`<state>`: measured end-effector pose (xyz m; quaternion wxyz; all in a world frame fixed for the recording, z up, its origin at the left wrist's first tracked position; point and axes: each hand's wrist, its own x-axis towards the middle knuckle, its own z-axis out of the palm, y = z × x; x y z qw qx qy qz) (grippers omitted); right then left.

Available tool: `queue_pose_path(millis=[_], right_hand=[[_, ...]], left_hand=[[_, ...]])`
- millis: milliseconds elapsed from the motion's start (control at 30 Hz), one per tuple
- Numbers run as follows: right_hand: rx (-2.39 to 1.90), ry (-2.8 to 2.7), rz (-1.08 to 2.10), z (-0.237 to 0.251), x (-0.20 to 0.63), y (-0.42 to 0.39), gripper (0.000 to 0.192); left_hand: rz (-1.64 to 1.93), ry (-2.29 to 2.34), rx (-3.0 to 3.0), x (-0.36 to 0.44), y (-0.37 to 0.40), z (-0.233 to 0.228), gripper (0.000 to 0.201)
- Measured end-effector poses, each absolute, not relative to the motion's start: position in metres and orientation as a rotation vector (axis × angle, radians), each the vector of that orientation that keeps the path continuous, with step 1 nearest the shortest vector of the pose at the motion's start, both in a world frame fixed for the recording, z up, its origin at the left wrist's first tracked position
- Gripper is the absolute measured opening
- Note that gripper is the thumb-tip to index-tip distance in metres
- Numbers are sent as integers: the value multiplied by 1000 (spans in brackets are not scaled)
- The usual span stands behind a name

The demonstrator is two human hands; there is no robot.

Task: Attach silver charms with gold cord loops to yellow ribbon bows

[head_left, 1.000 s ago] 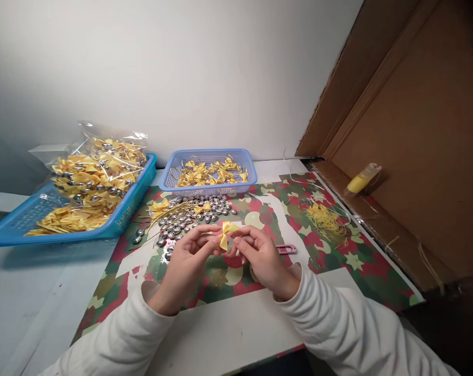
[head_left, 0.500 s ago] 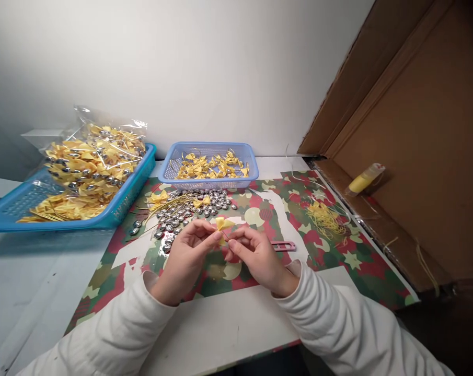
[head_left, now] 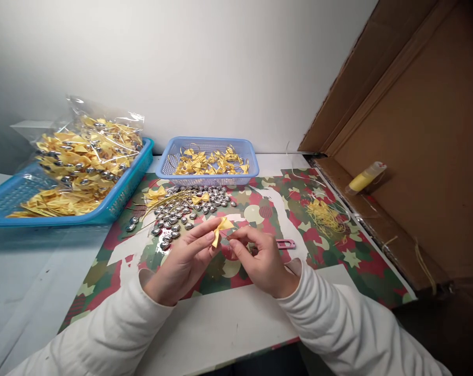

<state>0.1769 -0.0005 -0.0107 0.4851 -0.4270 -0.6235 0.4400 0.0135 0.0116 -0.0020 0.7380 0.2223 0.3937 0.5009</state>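
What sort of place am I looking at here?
Probably a small craft-assembly bench: both hands pinch a yellow ribbon bow, loose silver beads lie beyond, and a blue basket holds more bows.

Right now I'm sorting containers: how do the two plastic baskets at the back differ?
The teal basket is larger and sits at the left, angled; the lavender-blue basket is smaller and sits square at the middle. The teal basket holds clear bags stuffed with yellow bows and silver pieces; the lavender-blue basket holds loose yellow bows. Both are perforated, rectangular and rest on the table.
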Motion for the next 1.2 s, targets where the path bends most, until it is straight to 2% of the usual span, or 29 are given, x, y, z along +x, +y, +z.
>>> queue_pose_path(millis=[200, 1200], right_hand=[[-980, -1575, 951, -13, 177, 0, 12], [-971, -1580, 903, -15, 176, -1, 12]], left_hand=[[1015, 794, 510, 11, 10, -6, 34], [1001, 782, 523, 12, 10, -3, 34]])
